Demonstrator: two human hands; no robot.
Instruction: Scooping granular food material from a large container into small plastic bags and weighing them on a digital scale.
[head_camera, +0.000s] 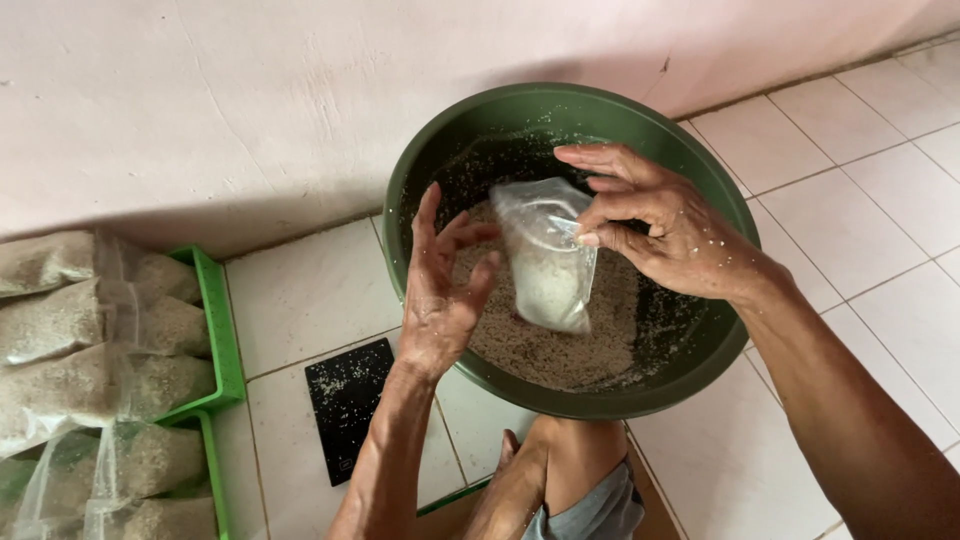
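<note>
- Head view: the right hand (672, 232) pinches the top edge of a small clear plastic bag (546, 262) between thumb and fingers (598, 211), so it hangs over the grain (560, 345) inside the green basin (420, 170).
- The bag is partly filled with pale grain at its bottom and sits above the middle of the basin, apart from the rim.
- The left hand (442, 292) is open, fingers spread and released, just beside the bag without gripping it.
- To do this well, I judge the mouth should be kept wide and level over the basin, so any spill drops back in, with the free hand supporting the bag's lower part.
- On the floor (300, 290), a black flat scale (348, 405) lies near the basin; filled grain bags (90, 360) sit in green trays (222, 340) at the left.
- Hard to make out: whether the bag's mouth is open or sealed; the right thumb is hidden behind the plastic.
- The trays and stacked bags are cut off at the left edge, and the scale's display is unreadable.
</note>
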